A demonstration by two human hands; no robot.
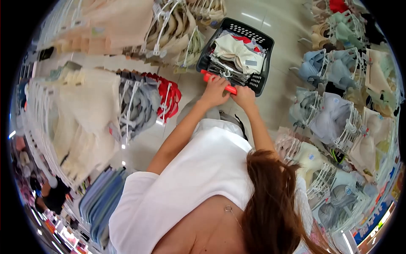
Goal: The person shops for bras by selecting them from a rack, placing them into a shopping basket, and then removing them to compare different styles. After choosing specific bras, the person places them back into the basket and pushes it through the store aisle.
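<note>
Both arms reach forward to a red handle (231,89) on the near side of a black basket (270,46). My left hand (215,91) is closed round the handle's middle, and a stretch of the red bar sticks out past it on the left. Close beside it, my right hand (244,97) is closed at the handle's right end; its fingertips are partly hidden. Inside the basket, a cream bra (239,53) lies on top of other garments, with bits of red fabric behind it. Several hangers (226,72) are bunched at the basket's near end.
Racks of hanging bras line both sides of the aisle. On the left hang cream garments (84,114), grey bras (141,106) and red bras (169,97). Light blue bras (313,65) and lilac ones (332,116) hang on the right. Pale tiled floor (281,80) runs between.
</note>
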